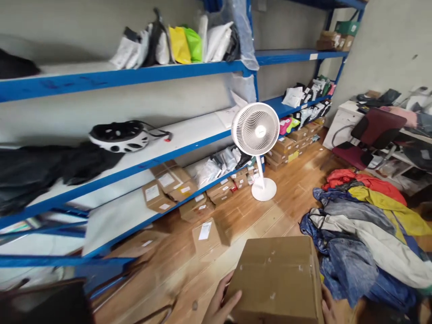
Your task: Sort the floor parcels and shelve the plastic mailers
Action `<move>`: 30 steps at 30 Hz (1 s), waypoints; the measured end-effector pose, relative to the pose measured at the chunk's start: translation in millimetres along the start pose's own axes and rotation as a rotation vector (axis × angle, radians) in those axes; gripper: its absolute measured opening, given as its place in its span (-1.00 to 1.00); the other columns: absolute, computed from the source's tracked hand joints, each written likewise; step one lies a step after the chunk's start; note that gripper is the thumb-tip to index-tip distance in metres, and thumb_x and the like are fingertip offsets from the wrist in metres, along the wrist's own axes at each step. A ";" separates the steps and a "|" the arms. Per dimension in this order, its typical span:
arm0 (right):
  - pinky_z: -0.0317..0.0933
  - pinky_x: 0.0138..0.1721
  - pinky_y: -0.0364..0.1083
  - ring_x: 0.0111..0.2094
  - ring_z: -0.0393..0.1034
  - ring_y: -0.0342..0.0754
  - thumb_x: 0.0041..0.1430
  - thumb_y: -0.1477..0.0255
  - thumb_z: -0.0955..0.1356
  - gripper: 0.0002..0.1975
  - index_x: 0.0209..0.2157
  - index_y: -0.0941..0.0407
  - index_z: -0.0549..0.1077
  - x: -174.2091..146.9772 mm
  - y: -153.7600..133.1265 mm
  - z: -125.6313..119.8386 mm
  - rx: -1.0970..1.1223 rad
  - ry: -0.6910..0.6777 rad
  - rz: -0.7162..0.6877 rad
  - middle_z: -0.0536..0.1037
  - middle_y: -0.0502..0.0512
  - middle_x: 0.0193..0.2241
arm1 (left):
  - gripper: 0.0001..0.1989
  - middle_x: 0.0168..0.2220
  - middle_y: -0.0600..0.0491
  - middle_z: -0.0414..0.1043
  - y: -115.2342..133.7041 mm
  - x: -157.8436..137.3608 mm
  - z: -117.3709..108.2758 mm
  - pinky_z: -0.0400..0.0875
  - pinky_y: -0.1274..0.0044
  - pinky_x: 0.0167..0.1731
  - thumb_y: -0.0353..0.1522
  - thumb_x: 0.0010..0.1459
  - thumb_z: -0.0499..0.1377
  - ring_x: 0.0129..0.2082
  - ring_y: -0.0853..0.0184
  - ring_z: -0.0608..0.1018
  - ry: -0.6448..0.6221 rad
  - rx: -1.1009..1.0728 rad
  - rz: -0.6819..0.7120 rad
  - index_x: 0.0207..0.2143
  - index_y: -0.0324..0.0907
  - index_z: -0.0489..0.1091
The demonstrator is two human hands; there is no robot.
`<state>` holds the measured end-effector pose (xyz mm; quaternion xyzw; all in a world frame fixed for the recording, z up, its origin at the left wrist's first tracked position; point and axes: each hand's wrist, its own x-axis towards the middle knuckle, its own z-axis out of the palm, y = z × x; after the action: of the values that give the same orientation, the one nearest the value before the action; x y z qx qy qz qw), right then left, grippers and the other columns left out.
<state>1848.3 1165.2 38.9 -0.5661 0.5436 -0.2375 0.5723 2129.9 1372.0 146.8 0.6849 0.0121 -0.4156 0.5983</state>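
A large brown cardboard box [275,279] fills the bottom middle of the head view, held between my two hands. My left hand [221,301] is closed on its left side, with the thumb over the top edge and the fingers reaching down the side. On the opposite side my right hand [326,306] presses against the box's right face; only some of its fingers show. Tape runs across the box's top. A smaller cardboard box with a white label [205,231] stands on the floor just beyond it.
Blue-edged shelves [168,157] run along the left, bearing parcels and a white bicycle helmet [119,135]. A white standing fan [263,189] is on the wooden floor ahead. Piled clothes [357,243] lie at the right, near a dark red chair [374,130].
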 end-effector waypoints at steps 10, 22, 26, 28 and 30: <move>0.21 0.27 0.22 0.32 0.19 0.38 -0.32 -0.22 0.53 0.17 0.28 0.07 0.27 34.0 -12.0 26.8 0.271 0.041 -0.050 0.35 0.36 0.27 | -0.33 -0.04 -0.06 0.60 25.9 94.7 49.1 0.38 0.27 0.16 0.04 -0.37 0.48 0.13 -0.03 0.49 0.103 0.073 -0.077 -0.21 -0.11 0.54; 0.34 0.07 0.06 0.01 0.43 0.14 0.11 -0.16 0.36 -0.44 -0.19 0.05 0.52 298.7 -157.7 82.4 0.383 0.158 -0.106 0.60 0.14 -0.17 | -0.42 -0.43 0.08 0.50 140.3 358.5 171.0 0.40 0.39 -0.29 0.23 -0.12 0.23 -0.26 0.17 0.55 0.128 -0.260 -0.148 -0.42 -0.09 0.39; 0.38 -0.04 0.06 -0.16 0.48 0.11 0.15 -0.17 0.29 -0.45 -0.40 0.04 0.49 358.4 -191.3 95.4 0.462 0.136 -0.258 0.60 0.11 -0.28 | -0.51 -0.53 0.04 0.51 203.1 417.8 231.2 0.44 0.34 -0.29 0.11 -0.10 0.30 -0.38 0.14 0.57 -0.004 -0.473 -0.357 -0.51 -0.13 0.39; 0.35 0.06 0.09 -0.04 0.48 0.16 0.11 -0.16 0.31 -0.46 -0.31 0.04 0.54 375.2 -194.0 95.3 0.442 0.241 -0.280 0.61 0.15 -0.17 | -0.52 -0.58 0.06 0.50 233.3 439.1 256.7 0.45 0.33 -0.33 0.07 -0.07 0.32 -0.50 0.20 0.53 -0.105 -0.531 -0.442 -0.54 -0.15 0.38; 0.31 0.14 0.12 0.07 0.45 0.21 0.08 -0.13 0.34 -0.42 -0.13 0.05 0.56 394.0 -191.8 93.5 0.375 0.403 -0.173 0.61 0.18 -0.05 | -0.54 -0.62 0.10 0.46 256.4 460.7 282.1 0.45 0.36 -0.37 0.05 -0.05 0.32 -0.58 0.27 0.49 -0.144 -0.544 -0.402 -0.54 -0.16 0.39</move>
<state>2114.2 804.8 51.8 -0.4360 0.5429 -0.4895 0.5250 2406.5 843.7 102.7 0.4531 0.2150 -0.5538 0.6647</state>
